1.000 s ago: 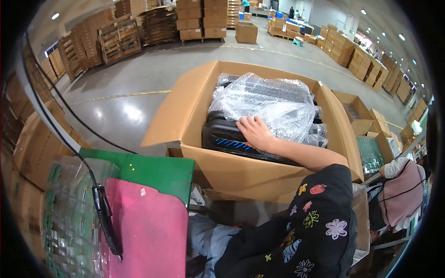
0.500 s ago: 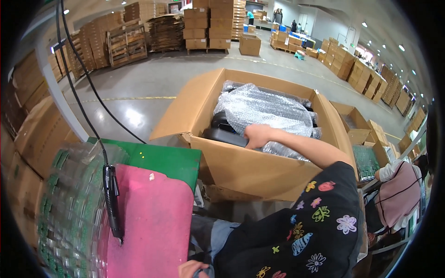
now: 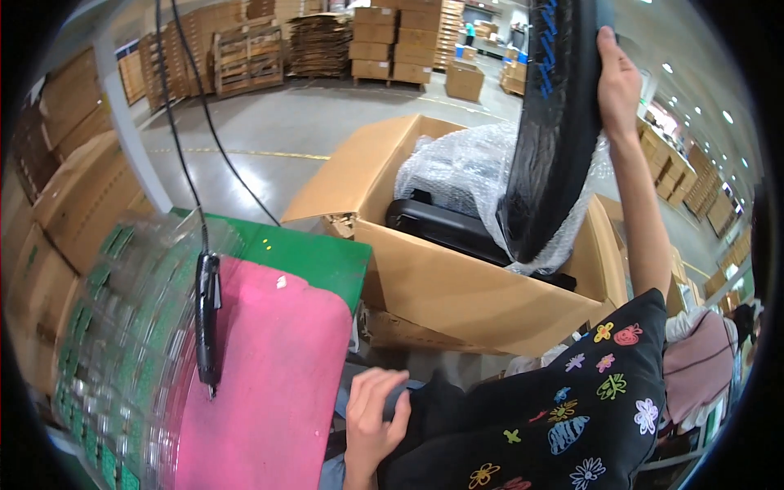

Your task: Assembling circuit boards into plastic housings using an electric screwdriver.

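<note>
My right hand (image 3: pixel 619 90) is raised high at the upper right, its fingers closed on the edge of a long black plastic part (image 3: pixel 545 163). That part stands almost upright, with blue scribbled marks near its top. Its lower end is over the open cardboard box (image 3: pixel 482 282), against the bubble wrap (image 3: pixel 465 167). Inside the box lies another black part (image 3: pixel 445 224), dark and elongated. My left hand (image 3: pixel 374 416) hovers beside the pink mat (image 3: pixel 269 367), fingers loosely bent and apart, holding nothing.
A black electric screwdriver (image 3: pixel 207 322) hangs on its cable over the mat. Left of it are stacked clear plastic trays (image 3: pixel 122 343) with green boards. The mat covers part of a green tabletop (image 3: pixel 318 257). A person in a pink vest (image 3: pixel 698 363) is at the right; stacked cartons (image 3: pixel 392 41) stand behind.
My right hand has risen from inside the box, bringing the long black part up. The bubble wrap has shifted. My left hand has come up further into view.
</note>
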`<move>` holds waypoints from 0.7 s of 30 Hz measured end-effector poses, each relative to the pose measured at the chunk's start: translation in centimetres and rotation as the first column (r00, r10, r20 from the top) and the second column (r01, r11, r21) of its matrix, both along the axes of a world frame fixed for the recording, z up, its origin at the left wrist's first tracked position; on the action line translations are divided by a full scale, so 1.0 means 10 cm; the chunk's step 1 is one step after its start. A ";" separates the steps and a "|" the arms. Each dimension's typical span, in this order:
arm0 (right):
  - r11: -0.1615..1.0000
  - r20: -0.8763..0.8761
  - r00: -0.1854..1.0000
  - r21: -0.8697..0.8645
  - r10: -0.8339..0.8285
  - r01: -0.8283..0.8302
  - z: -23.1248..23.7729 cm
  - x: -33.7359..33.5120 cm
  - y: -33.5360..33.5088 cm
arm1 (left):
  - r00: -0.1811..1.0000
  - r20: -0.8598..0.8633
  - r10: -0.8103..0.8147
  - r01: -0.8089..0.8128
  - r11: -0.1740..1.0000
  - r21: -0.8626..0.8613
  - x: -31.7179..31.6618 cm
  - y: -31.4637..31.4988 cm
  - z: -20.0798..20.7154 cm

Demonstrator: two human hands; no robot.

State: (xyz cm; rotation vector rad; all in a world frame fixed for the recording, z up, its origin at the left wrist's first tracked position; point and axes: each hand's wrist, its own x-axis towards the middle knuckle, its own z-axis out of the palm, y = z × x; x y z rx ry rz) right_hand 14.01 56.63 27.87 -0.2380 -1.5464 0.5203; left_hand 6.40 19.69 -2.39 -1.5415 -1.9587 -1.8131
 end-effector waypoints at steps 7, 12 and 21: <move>0.894 0.024 0.965 -0.382 0.263 -0.234 0.62 -0.28 0.09 | 0.976 -0.132 0.174 -0.150 0.973 0.175 -0.11 0.58 0.34; 0.535 0.129 0.568 -0.552 0.813 -0.640 -0.09 -1.14 -0.56 | 0.994 0.064 0.083 -0.102 0.909 0.405 -0.20 0.43 0.12; -0.061 0.902 0.387 0.382 -0.190 -0.922 -1.52 -1.64 -1.75 | 0.169 0.971 -0.168 -0.754 0.613 0.237 0.48 -1.25 0.31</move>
